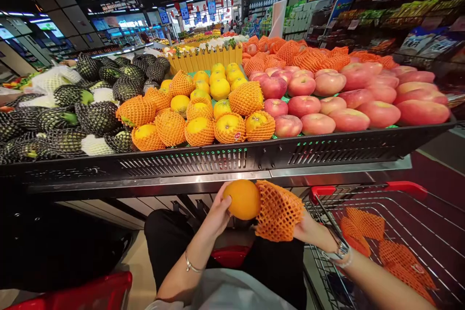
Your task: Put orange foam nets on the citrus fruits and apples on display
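My left hand (219, 212) is closed around a bare orange (242, 199), thumb on its near side, in front of the display's edge. Beside it, an orange foam net sleeve (279, 212) covers most of my right hand (304, 226), whose fingers are hidden inside or behind the mesh. The sleeve's left edge meets the orange's right side. Above them on the stand lie more oranges (220, 88), some bare and some in orange netting, such as the one with a red sticker (230, 128) in the front row.
Red apples (350, 121) fill the right of the black display tray (203, 157); dark-netted green fruit (96, 117) lies left. A wire shopping cart (363, 199) at my right holds several orange net sleeves (403, 259). A red plastic object (83, 293) is at lower left.
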{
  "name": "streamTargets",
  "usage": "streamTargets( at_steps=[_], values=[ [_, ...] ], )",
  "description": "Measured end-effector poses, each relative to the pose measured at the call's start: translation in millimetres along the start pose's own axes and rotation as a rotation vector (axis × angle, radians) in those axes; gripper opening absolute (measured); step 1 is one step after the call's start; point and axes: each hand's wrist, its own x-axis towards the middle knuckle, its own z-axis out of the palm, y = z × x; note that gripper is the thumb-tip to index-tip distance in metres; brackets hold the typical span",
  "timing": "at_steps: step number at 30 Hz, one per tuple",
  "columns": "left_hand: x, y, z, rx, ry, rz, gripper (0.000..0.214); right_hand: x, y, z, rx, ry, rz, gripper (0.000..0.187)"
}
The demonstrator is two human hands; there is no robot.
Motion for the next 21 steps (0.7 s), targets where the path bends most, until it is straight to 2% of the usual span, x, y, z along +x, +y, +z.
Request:
streamTargets(
  at_steps=[5,9,14,18,21],
  values=[
    [-2.4,-10.7,10.1,0.286,-0.129,0.177,0.061,3.2,-14.7,-3.8,-0.07,-0.189,-0.042,0.04],
    [-1.3,-19.9,11.1,0.368,-0.144,0.23,0.059,14.1,-24.1,-8.3,-0.276,-0.316,0.024,0.031],
    [-4.0,-23.3,6.9,0.28,-0.133,0.129,0.053,22.1,-23.8,-11.6,-0.379,-0.351,0.084,0.027],
    [-4.0,-25.4,8.5,0.249,-0.134,0.048,0.047,21.1,-16.4,-6.5,-0.405,-0.383,0.069,0.037],
    [-0.6,-32.4,12.5,0.236,-0.134,0.058,0.06,18.4,-12.3,0.6,-0.399,-0.397,0.086,0.043]
  ],
)
